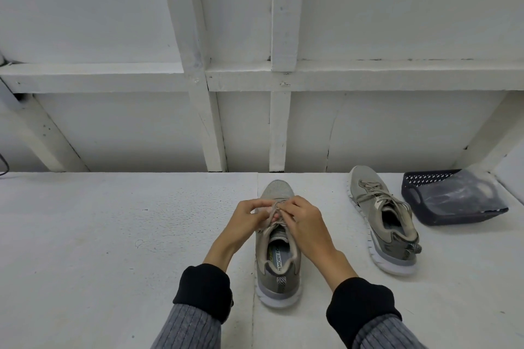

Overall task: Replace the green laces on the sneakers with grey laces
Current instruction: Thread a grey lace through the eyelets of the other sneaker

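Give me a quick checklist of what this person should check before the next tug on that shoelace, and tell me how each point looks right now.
1. Both hands on the lace: ok. The left hand and right hand pinch the lace over the near sneaker.
2. Near sneaker sits flat, toe pointing away: ok.
3. Lace colour, green or grey: cannot tell; it looks pale beige-grey here.
4. How many eyelets are already freed or threaded: cannot tell; the fingers hide them.
5. Second sneaker within sight, to the right, still laced: ok.
6. Spare laces ready in the dark basket: cannot tell; its contents are blurred.
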`<action>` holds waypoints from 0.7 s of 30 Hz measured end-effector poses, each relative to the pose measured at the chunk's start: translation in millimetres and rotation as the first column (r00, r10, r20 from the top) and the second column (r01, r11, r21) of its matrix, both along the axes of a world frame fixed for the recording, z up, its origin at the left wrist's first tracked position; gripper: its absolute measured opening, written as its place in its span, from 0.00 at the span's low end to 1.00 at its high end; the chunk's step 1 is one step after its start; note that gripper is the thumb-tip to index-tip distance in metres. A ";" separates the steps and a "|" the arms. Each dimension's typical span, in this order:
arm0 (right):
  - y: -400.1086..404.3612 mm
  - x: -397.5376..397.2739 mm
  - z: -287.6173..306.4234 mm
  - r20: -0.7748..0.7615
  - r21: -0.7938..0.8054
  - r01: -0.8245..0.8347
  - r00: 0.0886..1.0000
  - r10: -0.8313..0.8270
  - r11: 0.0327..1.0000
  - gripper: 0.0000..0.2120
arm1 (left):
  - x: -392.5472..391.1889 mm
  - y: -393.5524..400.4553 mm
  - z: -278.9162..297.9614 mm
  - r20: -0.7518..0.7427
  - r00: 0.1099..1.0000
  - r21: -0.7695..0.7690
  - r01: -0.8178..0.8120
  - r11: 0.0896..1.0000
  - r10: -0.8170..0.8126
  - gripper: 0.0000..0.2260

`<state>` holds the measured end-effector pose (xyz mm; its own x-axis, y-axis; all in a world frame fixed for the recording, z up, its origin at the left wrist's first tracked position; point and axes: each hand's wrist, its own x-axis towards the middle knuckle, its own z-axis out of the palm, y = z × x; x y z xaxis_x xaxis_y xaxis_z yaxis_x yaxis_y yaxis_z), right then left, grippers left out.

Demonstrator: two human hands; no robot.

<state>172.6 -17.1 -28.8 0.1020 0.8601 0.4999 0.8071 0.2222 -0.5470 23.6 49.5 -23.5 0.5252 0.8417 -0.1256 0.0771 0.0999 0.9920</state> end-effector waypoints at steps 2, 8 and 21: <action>0.6 -2.2 -1.0 -0.110 0.005 0.010 0.994 -0.010 1.000 0.08 | 1.4 2.3 -2.8 -0.053 0.998 0.023 -0.024 0.999 0.025 0.06; -8.1 -3.5 -2.4 -0.781 -0.167 0.122 0.589 -0.207 0.978 0.07 | -3.1 -9.9 -15.3 -0.186 0.941 0.313 -0.217 0.925 0.283 0.08; -29.4 20.0 -23.4 -0.892 -0.343 0.067 0.289 -0.347 0.937 0.06 | -25.2 -28.1 -52.8 -0.337 0.849 0.364 -0.280 0.888 0.406 0.11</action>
<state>192.6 -46.5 -52.1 0.5646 0.7901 -0.2388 -0.2745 -0.0930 -0.9571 -1.6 21.4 -76.2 0.1542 0.9878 0.0203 0.4811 -0.0931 0.8717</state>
